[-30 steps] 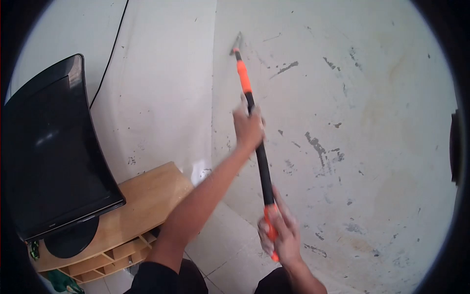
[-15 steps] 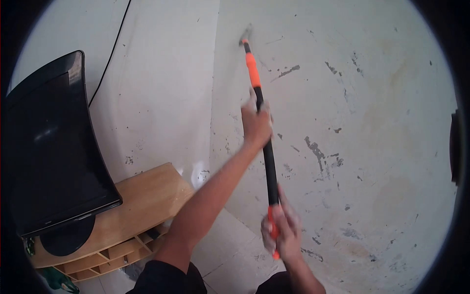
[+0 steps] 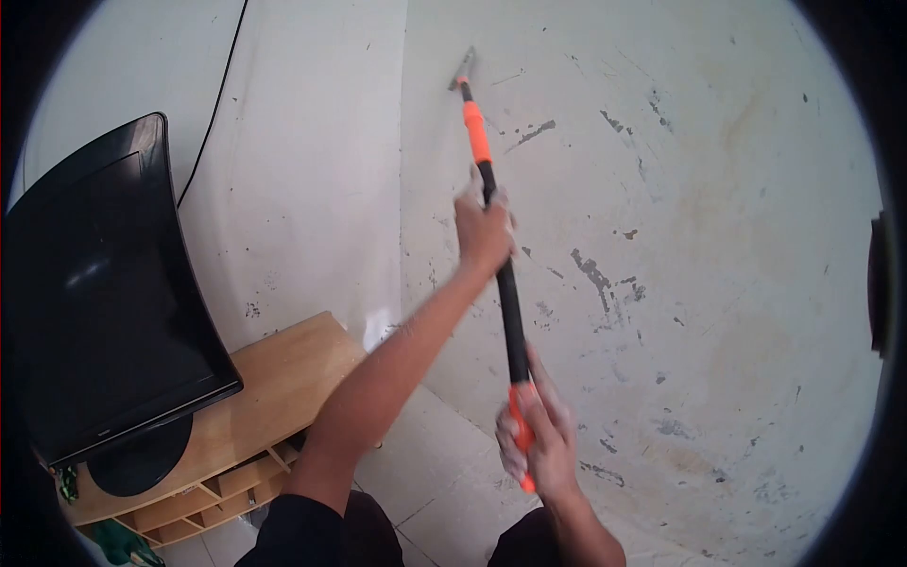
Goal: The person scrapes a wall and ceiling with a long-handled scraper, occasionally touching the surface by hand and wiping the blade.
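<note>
Close to the corner where two walls meet, we hold a long-handled scraper, its blade high on the scuffed wall; whether the edge touches, we cannot tell. Our left hand grasps the black upper shaft, just below an orange collar. Our right hand wraps the orange end grip. Fingers whitish on both. Off left, well apart from our hands, a television stands on a wooden TV stand; black cord along the adjoining wall.
</note>
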Tool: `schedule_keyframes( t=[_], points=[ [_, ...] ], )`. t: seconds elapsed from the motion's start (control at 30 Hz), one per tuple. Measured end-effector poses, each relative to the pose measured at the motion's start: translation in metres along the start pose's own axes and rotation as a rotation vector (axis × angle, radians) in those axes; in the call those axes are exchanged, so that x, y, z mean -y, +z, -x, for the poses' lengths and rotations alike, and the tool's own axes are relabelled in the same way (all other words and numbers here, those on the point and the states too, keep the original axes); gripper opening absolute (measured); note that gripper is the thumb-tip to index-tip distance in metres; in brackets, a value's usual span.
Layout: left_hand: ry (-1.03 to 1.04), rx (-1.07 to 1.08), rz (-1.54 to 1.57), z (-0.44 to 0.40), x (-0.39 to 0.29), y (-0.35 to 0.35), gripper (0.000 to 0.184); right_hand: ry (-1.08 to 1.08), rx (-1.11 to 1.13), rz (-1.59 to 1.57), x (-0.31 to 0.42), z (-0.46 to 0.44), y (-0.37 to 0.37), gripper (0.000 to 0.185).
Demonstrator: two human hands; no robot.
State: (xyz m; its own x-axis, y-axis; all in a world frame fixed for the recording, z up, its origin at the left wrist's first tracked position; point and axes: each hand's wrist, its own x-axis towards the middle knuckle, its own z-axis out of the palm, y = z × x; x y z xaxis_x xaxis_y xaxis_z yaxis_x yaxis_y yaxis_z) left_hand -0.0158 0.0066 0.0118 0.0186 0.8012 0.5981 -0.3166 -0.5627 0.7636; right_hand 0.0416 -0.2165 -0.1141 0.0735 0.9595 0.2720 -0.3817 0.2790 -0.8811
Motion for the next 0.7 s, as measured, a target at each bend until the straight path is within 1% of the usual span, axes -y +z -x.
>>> schedule_keyframes(
  t=[0.07,0.13,0.23,0.33,0.4,0.47,0.53,0.57,0.63,0.7],
  points=[
    [-0.016,0.031,0.031,0.038,0.002,0.016,0.067,0.025,-0.031,-0.024,-0.010,0.031,-0.019,0.062],
    [-0.010,-0.015,0.104,0.058,0.005,0.029,0.062,0.030,-0.050,-0.027,-0.013,0.046,-0.029,0.062],
    [-0.032,0.015,0.100,0.054,-0.003,0.027,0.063,0.024,-0.059,-0.021,-0.004,0.046,-0.024,0.062],
    [0.005,0.001,0.111,0.019,-0.002,0.020,0.064,0.012,-0.034,0.042,0.008,0.019,-0.013,0.061],
    [0.039,-0.067,0.087,-0.011,-0.002,0.016,0.049,-0.023,0.006,0.120,0.017,-0.009,-0.003,0.061],
    [0.069,-0.071,0.024,-0.060,-0.003,0.003,0.025,-0.062,0.034,0.148,0.029,-0.042,0.014,0.062],
    [0.090,-0.112,-0.027,-0.104,-0.016,-0.012,0.009,-0.074,0.039,0.155,0.042,-0.074,0.038,0.063],
    [0.092,-0.110,-0.028,-0.111,-0.027,-0.019,0.009,-0.075,0.061,0.094,0.047,-0.086,0.050,0.063],
    [0.003,-0.090,-0.026,-0.117,-0.044,-0.026,0.010,-0.081,0.080,0.028,0.050,-0.086,0.060,0.063],
    [0.025,-0.087,-0.039,-0.108,-0.032,-0.020,0.012,-0.063,0.074,0.008,0.048,-0.073,0.059,0.064]
  ],
)
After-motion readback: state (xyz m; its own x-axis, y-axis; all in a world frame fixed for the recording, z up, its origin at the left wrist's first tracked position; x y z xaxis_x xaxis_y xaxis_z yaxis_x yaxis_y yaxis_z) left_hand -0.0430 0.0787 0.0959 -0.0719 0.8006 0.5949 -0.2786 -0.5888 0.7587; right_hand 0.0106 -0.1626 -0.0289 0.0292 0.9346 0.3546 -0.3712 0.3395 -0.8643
